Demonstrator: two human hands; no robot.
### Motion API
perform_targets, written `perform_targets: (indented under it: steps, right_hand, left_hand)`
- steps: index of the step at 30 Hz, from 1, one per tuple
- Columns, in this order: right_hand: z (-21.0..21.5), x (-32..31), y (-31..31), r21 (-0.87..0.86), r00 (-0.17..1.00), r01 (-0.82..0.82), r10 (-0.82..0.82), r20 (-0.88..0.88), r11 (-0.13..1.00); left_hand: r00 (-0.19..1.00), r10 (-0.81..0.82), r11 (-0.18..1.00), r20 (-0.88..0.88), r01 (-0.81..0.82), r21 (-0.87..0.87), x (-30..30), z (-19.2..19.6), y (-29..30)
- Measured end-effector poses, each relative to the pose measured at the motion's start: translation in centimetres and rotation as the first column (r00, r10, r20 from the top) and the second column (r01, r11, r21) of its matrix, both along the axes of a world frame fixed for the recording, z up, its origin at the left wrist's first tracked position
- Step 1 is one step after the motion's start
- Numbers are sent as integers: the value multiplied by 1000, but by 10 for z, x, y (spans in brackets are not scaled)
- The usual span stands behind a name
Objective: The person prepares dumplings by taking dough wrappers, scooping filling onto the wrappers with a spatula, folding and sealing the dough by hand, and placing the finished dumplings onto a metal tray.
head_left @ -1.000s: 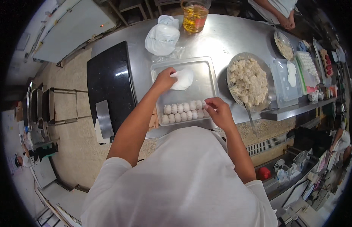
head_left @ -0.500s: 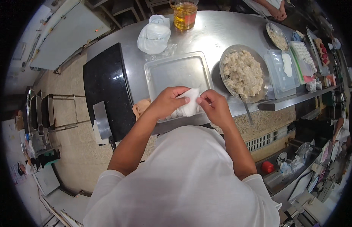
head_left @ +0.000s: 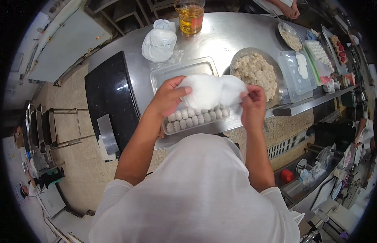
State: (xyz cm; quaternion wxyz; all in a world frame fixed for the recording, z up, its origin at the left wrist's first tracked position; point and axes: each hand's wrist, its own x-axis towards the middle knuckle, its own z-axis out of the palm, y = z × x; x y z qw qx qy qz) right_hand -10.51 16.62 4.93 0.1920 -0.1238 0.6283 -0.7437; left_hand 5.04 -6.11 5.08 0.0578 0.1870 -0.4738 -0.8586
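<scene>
Between my two hands, thin round white dumpling wrappers (head_left: 201, 91) are spread out above a metal tray. My left hand (head_left: 169, 97) pinches the larger, left part, thumb on top and fingers beneath. A second white wrapper (head_left: 233, 90) overlaps it on the right, its edge gripped by the fingertips of my right hand (head_left: 254, 104). How many layers lie together I cannot tell. Below them, the shallow metal tray (head_left: 172, 69) holds rows of small, pale pleated dumplings (head_left: 194, 120) along its near side. The wrappers hide the tray's middle.
To the right stands a metal bowl (head_left: 282, 83) of chunky pale filling (head_left: 255, 71). A black board (head_left: 109, 85) with a cleaver (head_left: 107, 133) lies left. White plastic bags (head_left: 159, 42) and a jug of yellow liquid (head_left: 191, 19) sit behind. Another person's hands (head_left: 292, 11) show at the far right.
My hands have moved apart and a little away from me. The wrappers, bunched together before, now lie spread flat, one drawn out to the right. More rows of dumplings show.
</scene>
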Motion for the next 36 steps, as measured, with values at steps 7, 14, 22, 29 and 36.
perform_targets:
  steps: [7, 14, 22, 29, 36]
  right_hand:
    - [3, -3, 8, 227, 922, 154, -57, -384, 962]
    - [16, 11, 18, 663, 604, -49, 551, -576, 747]
    - [-5, -37, 105, 967, 732, 250, 664, -155, -50]
    - [56, -50, 103, 912, 623, 394, 697, -354, 111]
    - [15, -50, 96, 930, 625, 271, 689, -368, 250]
  left_hand:
    - [860, 465, 773, 212, -278, -570, -20, -81, -5]
    - [988, 2, 645, -155, 117, 755, -19, -32, 55]
    - [999, 32, 940, 20, -37, 338, -17, -19, 57]
    - [999, -47, 781, 0, 36, -623, -19, -15, 64]
    - [896, -287, 170, -340, -302, -938, -27, 6, 47]
